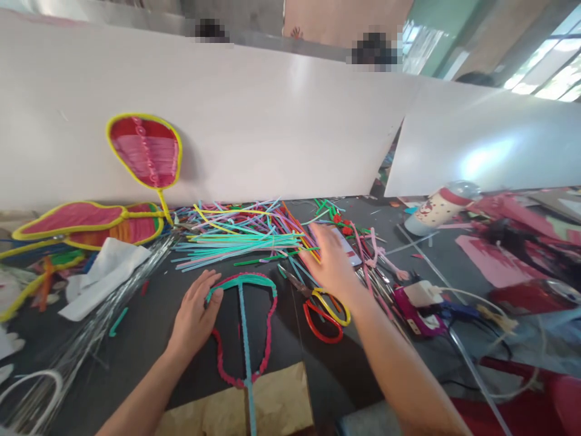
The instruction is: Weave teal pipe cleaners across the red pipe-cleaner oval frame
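My left hand (195,310) is closed on the upper left edge of a fan-shaped pipe-cleaner frame (265,348). The frame lies on the dark table, its outline magenta, with a teal band across the top and a light-blue stem down the middle. My right hand (333,263) reaches forward with its fingers stretched, over the right end of a pile of pipe cleaners (240,245) in blue, teal, yellow and other colours; it holds nothing that I can see. Below my right hand lie scissors (318,306) with red and yellow handles, partly behind my forearm.
A finished-looking pink fan with yellow edging (145,151) leans against a white partition (272,121). At left lie white paper (106,275) and silvery wires (113,303). A cup (438,209), a purple power strip (417,315) and its cables are at right. Brown cardboard (285,396) sits in front.
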Demonstrator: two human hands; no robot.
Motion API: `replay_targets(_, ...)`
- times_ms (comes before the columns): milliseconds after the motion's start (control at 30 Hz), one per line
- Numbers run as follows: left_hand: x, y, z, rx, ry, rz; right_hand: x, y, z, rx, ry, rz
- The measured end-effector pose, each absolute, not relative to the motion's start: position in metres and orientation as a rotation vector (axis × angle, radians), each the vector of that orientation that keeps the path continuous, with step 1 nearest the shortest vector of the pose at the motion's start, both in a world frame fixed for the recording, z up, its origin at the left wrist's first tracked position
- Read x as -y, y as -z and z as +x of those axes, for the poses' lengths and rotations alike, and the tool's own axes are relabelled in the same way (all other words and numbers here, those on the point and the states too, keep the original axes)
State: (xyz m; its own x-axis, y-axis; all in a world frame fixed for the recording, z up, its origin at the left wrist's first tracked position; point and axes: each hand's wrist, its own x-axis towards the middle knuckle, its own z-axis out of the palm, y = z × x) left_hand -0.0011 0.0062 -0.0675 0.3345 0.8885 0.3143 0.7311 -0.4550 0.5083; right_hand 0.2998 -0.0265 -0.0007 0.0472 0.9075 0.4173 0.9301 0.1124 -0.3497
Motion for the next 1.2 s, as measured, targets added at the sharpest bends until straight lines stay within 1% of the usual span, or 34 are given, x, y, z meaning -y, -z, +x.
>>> replay_targets(67,-0.007,0.069,-0.001,-1.455,-0.802,2.33,0.022,0.002,0.344,1.708,0.024,-2.012)
replay_targets(200,-0.008,0.071,-0.001,-1.455,-0.782,2.359,0.028,0.017,0.395,1.612,-0.18,-2.338)
replay_targets(367,-0.007,0.069,0.001,-1.473,-0.8,2.374,0.024,0.034,0.392,1.636,-0.247,-2.443)
replay_targets(600,-0.005,0.068,0.001,-1.461,-0.826,2.353,-0.006,0.038,0.387,1.71,-0.3,-2.564)
replay_targets(800,-0.004,0.068,0.001,-1.459,-0.852,2.34,-0.015,0.033,0.39,1.659,-0.378,-2.54)
replay_targets(1033,-0.003,0.07,0.001,-1.465,-0.864,2.372,-0.012,0.021,0.415,1.537,-0.522,-2.412)
replay_targets(1200,-0.004,0.072,0.001,-1.488,-0.855,2.404,-0.035,0.002,0.424,1.23,-0.665,-2.065)
